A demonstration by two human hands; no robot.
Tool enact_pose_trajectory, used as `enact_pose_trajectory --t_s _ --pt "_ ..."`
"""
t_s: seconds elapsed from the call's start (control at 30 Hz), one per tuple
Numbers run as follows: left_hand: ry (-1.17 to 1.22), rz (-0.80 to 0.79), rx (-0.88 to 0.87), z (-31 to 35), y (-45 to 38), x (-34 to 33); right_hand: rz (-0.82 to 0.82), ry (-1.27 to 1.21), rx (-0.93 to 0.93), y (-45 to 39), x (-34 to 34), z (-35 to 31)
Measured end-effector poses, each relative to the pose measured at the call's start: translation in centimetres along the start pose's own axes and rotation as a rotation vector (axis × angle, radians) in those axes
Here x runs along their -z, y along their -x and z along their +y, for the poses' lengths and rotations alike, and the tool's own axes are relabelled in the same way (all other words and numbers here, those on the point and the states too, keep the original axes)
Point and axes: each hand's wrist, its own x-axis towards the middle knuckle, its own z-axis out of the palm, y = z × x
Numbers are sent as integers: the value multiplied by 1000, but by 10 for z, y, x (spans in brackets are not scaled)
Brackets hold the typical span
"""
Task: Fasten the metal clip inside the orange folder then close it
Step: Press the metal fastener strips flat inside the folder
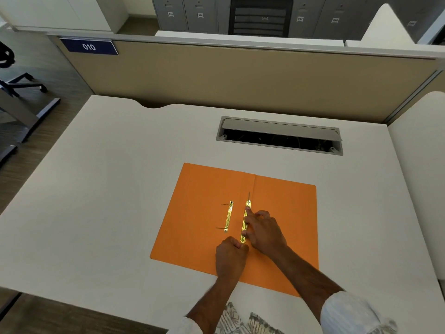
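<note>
Right now, lying wide open and flat on the white desk [96,189]: the orange folder [204,189], near the front edge. Sitting beside the fold in the middle: a long gold metal clip [245,221], with one thin prong sticking up past its far end. Lying loose just to the left of it, on the left half of the folder: a second, shorter gold bar [228,216], with two thin prongs pointing left. Pressing down on the long clip: the right hand [263,231], fingers spread, one fingertip near the far end and another near the near end. Curling into a loose fist at the near end of the clip: the left hand [230,257], fingertips pinching there, though hard to tell just what is being pinched. Sitting farther back in the desk: a grey cable slot [279,135] with its lid tipped open.
</note>
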Motion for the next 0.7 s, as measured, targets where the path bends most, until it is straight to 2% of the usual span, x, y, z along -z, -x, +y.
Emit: enact_pose_trajectory --t_s 0.23,0.47,0.7 --pt "-9 52 -51 1 1 6 -15 -6 -10 -1 -1 0" --pt "-21 39 -96 -1 1 5 -13 23 -15 2 0 -3" --pt "125 23 -88 -2 2 -1 -29 24 -13 2 5 -6"
